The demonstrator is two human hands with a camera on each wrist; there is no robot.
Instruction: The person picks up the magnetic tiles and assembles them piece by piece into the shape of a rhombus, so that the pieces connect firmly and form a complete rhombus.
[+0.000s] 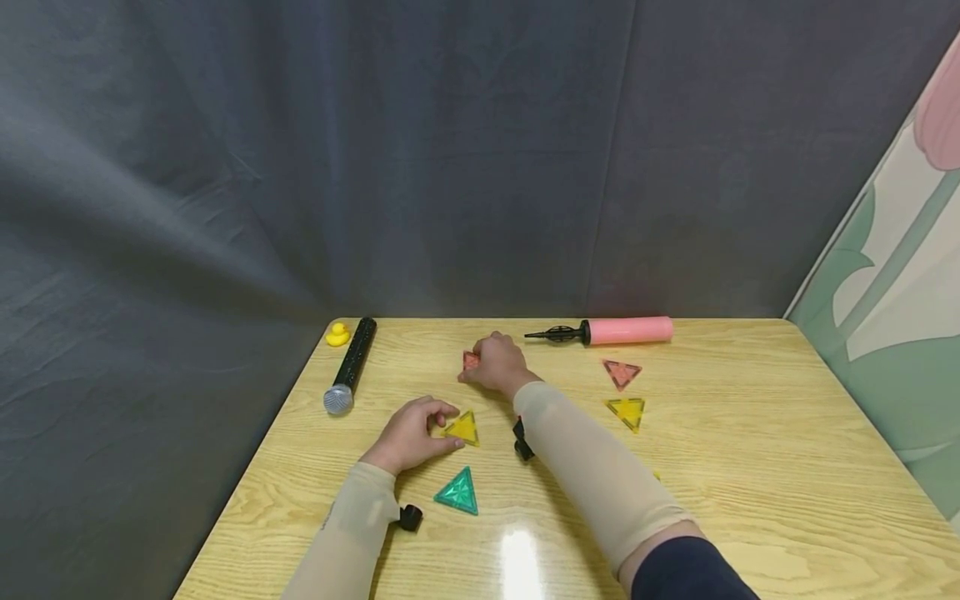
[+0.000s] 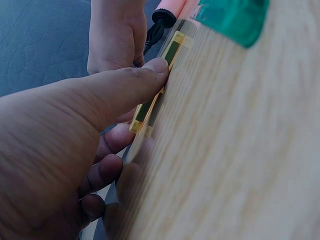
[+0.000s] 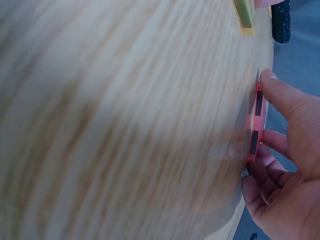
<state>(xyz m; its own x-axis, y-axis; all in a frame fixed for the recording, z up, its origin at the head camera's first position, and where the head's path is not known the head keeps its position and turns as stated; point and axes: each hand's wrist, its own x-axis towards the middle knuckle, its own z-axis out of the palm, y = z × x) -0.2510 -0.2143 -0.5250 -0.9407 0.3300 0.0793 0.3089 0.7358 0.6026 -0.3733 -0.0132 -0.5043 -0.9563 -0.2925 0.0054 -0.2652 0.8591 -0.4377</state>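
Observation:
My left hand pinches a translucent yellow triangle tile that lies on the table. In the left wrist view the thumb rests on the tile's edge, with the index finger on the far side. Farther back, my right hand holds a red triangle tile, mostly hidden by the hand in the head view. From the right wrist, the red tile shows edge-on, low at the table surface, between thumb and fingers. A green triangle tile lies just in front of the left hand.
Right of the right arm lie another red triangle tile and another yellow one. A pink hand pump lies along the back edge. At the back left are a black microphone and a yellow rubber duck.

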